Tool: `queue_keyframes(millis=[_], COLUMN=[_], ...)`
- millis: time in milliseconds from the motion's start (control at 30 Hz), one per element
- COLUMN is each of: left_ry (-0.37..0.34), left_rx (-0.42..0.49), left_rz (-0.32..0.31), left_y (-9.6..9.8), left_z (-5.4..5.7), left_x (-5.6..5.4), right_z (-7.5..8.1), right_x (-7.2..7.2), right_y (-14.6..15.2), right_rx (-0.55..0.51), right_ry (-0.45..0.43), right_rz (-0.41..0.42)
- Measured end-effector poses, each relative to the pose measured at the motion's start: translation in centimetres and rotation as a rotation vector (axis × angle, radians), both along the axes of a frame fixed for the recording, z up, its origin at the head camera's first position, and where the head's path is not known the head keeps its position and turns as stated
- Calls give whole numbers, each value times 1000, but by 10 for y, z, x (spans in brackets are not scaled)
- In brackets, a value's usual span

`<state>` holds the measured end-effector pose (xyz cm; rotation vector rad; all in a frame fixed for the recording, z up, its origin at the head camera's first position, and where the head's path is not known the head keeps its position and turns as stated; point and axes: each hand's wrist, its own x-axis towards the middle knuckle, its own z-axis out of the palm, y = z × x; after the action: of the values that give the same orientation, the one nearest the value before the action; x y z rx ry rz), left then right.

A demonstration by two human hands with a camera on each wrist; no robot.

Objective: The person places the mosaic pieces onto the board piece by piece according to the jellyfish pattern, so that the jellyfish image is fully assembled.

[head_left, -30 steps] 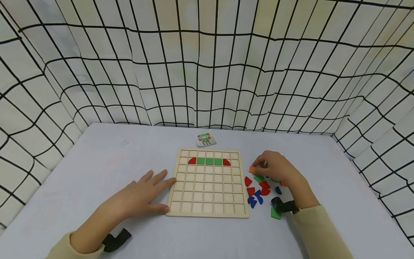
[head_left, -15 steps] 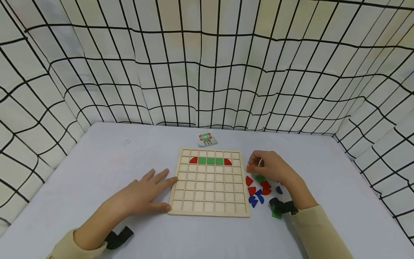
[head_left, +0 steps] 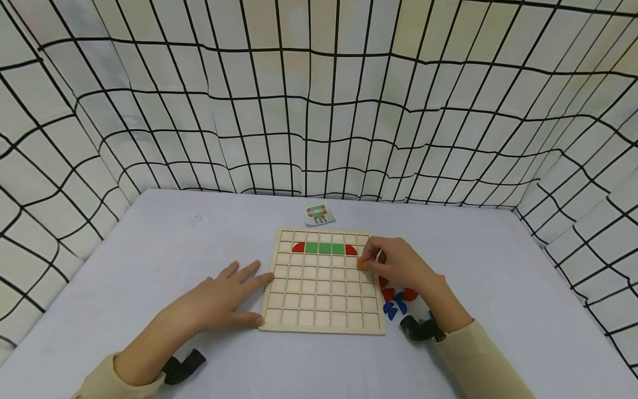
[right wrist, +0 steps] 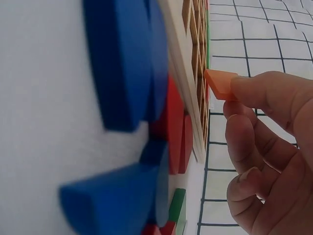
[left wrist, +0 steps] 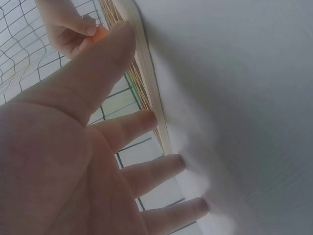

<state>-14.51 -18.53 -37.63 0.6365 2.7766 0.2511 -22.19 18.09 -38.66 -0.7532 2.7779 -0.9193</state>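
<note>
A wooden grid board [head_left: 324, 303] lies on the table; one upper row holds three green squares [head_left: 324, 248] between a red rounded piece [head_left: 298, 247] on the left and another red piece [head_left: 351, 250] on the right. Over the board's right columns, my right hand [head_left: 399, 263] pinches an orange square tile [right wrist: 221, 84] between thumb and finger, just below the right red piece. My left hand [head_left: 219, 302] lies with spread fingers at the board's left edge; its thumb [left wrist: 115, 54] and index fingertip touch the rim.
Beside the board's right edge lie loose red pieces [head_left: 388, 294] and blue pieces [head_left: 390, 310], partly hidden by the right arm. A small printed pattern card [head_left: 318, 213] rests behind the board. White walls with a black grid [head_left: 319, 122] surround the table.
My right hand has carried the orange tile left from beside the board to over its right columns. The left hand stays at the board's edge.
</note>
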Motion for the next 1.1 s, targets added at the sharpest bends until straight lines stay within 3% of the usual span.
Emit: queue_keyframes(millis=[700,1100], left_ry=[7,8], left_rx=[8,8], left_rz=[2,4], left_y=[-1,-1], left_z=[0,-1], left_x=[2,1], right_z=[-3,-1], right_x=[4,5], right_y=[-5,-6], right_rx=[6,37], right_ry=[44,-32], right_rz=[-65,-53])
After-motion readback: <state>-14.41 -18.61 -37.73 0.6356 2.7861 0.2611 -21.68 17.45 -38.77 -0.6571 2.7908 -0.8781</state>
